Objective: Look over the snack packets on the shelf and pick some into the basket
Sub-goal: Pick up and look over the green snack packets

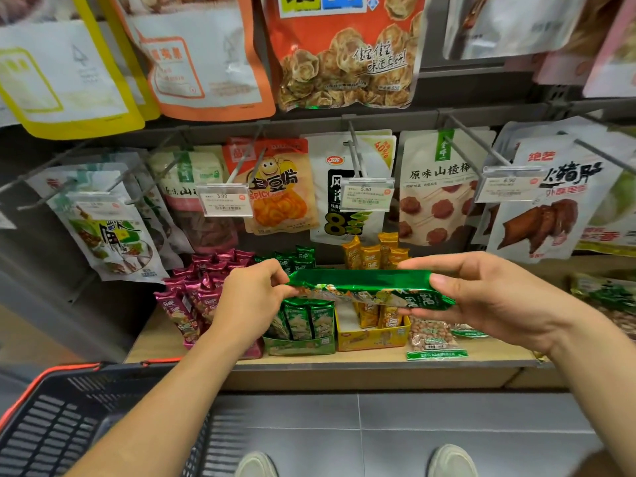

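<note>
Head view: left hand (255, 299) and right hand (490, 297) pinch packet (361, 287) ends; slick foil may slip, missing basket (44, 428) at 8 o'clock.

The basket (44, 432) is cut off at lower left; fine print on the price label (225, 203) blurs.

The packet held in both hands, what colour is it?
Shiny green, shown best in the head view: the packet is held between the left hand and right hand.
</note>
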Demonstrator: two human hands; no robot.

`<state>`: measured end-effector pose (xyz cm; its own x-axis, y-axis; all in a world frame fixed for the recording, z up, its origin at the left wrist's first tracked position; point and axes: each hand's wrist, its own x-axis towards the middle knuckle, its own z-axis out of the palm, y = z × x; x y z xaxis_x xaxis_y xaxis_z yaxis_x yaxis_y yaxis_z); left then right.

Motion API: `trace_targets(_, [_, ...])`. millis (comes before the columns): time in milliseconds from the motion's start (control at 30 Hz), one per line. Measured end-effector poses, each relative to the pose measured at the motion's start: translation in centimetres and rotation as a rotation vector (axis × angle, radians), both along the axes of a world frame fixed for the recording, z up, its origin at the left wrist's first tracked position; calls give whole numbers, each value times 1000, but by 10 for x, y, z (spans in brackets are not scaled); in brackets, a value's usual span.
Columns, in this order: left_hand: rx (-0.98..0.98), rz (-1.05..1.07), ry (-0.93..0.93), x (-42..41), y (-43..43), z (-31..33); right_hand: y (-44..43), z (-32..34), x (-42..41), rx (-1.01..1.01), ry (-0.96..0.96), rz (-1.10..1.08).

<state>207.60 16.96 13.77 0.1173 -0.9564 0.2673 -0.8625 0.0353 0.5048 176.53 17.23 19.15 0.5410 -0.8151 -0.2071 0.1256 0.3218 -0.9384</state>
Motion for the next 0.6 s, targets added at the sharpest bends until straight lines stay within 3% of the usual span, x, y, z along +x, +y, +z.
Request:
trace_targets(100, [-1, -104, -151, -7, 0, -2, 1, 0, -1, -91, 40, -47])
trace_targets(233, [67, -346, -156, -26, 4, -4, 4, 2, -1, -183, 82, -101])
trace_targets(367, [93, -413, -235, -44, 3, -9, 9, 7, 3, -313, 183, -185])
trace_targets(533, [117, -483, -317, -71, 6, -22, 16, 18, 1, -654, 548, -76])
trace_targets(600, [136, -493, -389, -78, 4, -28, 16, 16, 2, -758, 687, -143])
